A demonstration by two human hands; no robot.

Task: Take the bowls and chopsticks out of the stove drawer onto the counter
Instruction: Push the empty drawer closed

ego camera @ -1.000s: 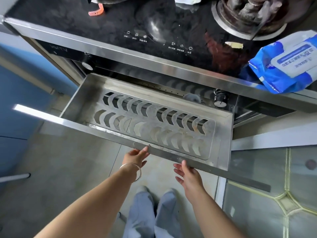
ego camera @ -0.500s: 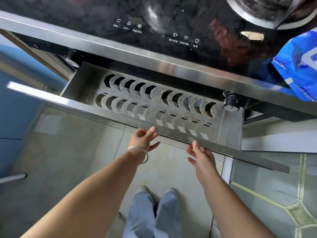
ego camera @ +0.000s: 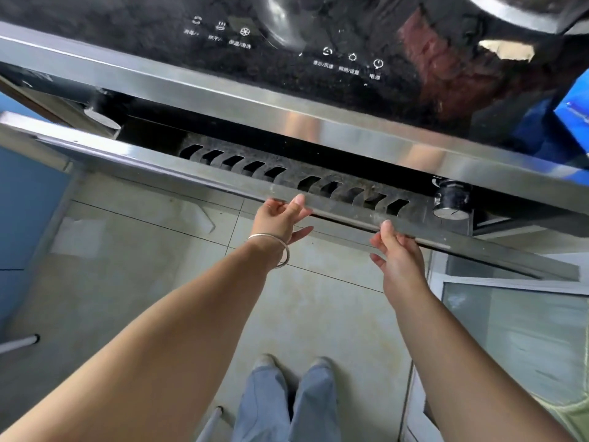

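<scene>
The steel stove drawer stands only a narrow gap out from under the black glass cooktop. A strip of its slotted metal rack shows, with nothing on it. No bowls or chopsticks are in view. My left hand, with a bangle on the wrist, presses its fingers against the drawer's front bar near the middle. My right hand touches the same bar a little further right, fingers loosely bent and thumb raised to the edge.
A round knob sits at the drawer's right end and another knob at the left. A blue wipes packet lies on the cooktop's right edge. Blue cabinet at left, glass door at right, tiled floor below.
The drawer has slid inward from wide out to almost closed, with both hands following its front bar. The camera has tilted down, so less of the cooktop shows.
</scene>
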